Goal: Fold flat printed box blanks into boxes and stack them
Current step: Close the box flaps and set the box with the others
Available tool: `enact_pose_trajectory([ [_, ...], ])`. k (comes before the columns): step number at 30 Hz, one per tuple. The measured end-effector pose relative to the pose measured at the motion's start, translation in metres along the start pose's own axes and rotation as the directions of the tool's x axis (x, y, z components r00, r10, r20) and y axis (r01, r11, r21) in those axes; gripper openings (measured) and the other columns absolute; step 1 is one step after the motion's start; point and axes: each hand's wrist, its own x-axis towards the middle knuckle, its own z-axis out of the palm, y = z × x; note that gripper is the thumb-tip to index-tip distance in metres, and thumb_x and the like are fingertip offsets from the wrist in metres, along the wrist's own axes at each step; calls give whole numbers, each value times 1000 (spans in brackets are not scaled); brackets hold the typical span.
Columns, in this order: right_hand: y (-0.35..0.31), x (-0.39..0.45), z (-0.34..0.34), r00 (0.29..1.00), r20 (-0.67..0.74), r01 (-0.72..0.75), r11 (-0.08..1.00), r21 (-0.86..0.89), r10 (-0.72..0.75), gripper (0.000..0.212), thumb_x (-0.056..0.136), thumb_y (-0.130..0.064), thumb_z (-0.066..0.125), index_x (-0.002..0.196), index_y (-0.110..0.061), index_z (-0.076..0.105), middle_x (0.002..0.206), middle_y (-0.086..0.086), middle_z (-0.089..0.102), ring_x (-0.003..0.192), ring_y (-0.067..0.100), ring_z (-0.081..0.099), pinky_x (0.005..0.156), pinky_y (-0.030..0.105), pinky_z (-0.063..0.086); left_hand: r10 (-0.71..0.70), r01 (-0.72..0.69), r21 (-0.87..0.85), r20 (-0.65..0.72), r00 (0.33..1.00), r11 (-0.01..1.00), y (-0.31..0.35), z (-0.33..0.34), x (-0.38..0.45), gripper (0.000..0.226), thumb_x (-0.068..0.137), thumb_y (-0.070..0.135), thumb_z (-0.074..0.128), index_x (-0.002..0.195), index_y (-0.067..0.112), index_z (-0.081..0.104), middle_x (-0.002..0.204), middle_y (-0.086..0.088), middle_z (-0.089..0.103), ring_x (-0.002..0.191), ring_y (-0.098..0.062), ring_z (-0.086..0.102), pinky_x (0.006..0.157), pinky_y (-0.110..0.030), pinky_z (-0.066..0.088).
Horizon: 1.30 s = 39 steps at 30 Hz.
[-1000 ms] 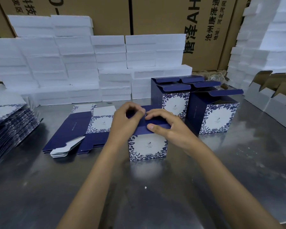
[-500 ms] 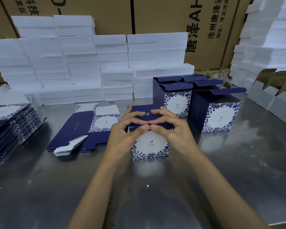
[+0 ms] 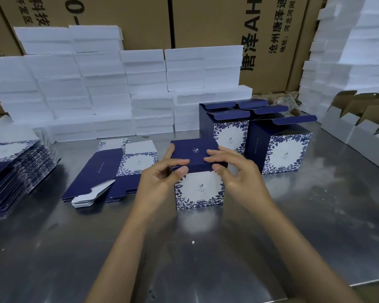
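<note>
Navy-and-white floral printed cardboard box (image 3: 199, 186) stands mid steel table (image 3: 206, 259), top flap closed w/ small white logo; text under front logo too small to read. Left hand (image 3: 160, 182) pinches the flap's front-left edge, thumb + curled fingers. Right hand (image 3: 236, 173): fingertips on lid, thumb at front-right edge, fingers loosely bent. Flat navy blanks (image 3: 109, 173) just left. Two open-topped boxes (image 3: 278, 145) behind right. Brown cartons (image 3: 260, 36) at back read "唐泽", "AH", "沧州".

My left hand (image 3: 160, 182) hides the box's (image 3: 198, 186) left side; the blank stack (image 3: 11, 171) runs off my left edge; box print too small to read.
</note>
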Motion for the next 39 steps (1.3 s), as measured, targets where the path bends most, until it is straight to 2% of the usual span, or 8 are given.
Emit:
enact_pose_trajectory([
  [3,-4,-19,13,963,-110,168,866,-471,-247,33,87,1,60,115,-14,71,126,-2,70,128,17,58,109,32,31,30,-31,14,42,999,999,-2,18,1,25,86,0,72,101,19,77,155,-5,42,136,9,40,91,-13,48],
  [5,0,-27,19,968,-52,178,818,-547,-246,41,90,-10,61,131,-9,61,141,3,61,138,20,50,118,37,25,43,-47,40,94,995,998,-7,34,5,31,87,2,72,106,27,76,157,-1,38,137,11,36,99,-11,42],
  [11,34,-5,-9,987,-25,112,794,-598,-158,52,97,-25,65,144,-10,50,155,2,46,150,18,33,125,25,5,48,-73,126,194,980,989,-19,69,39,45,91,3,68,112,44,68,162,3,30,143,8,26,116,-26,35],
  [22,78,40,-23,991,-61,63,799,-598,-123,52,97,-24,65,145,-12,47,162,0,36,154,17,22,126,25,1,18,-51,176,185,983,983,-39,103,96,45,92,-3,64,127,24,66,163,-2,27,149,-1,20,95,2,34],
  [28,76,40,-13,991,-125,-37,829,-558,-40,66,92,-16,65,152,-13,38,170,-2,13,156,11,1,124,25,-7,46,-98,242,210,977,965,-52,106,85,71,93,-3,57,147,41,43,166,13,11,124,35,18,90,0,38],
  [32,62,25,-7,992,-68,33,729,-683,-108,94,82,-12,66,162,-15,16,171,1,0,157,15,-6,128,38,-1,16,-42,268,98,995,963,-64,89,64,76,91,1,58,148,47,36,158,17,33,141,2,33,109,-16,37],
  [35,46,9,11,970,70,223,747,-626,-231,97,81,-9,66,162,-19,14,171,-3,4,157,15,5,126,43,17,29,-10,304,-59,998,953,-62,64,53,63,88,-6,52,127,43,51,126,13,62,116,-8,59,100,-23,46],
  [39,33,5,57,963,255,-14,960,-280,89,78,92,-24,61,160,-26,22,165,-6,27,151,11,25,119,27,25,84,21,350,-282,956,937,-48,19,47,47,83,-10,47,114,23,61,102,7,71,94,-6,63,82,-21,47],
])
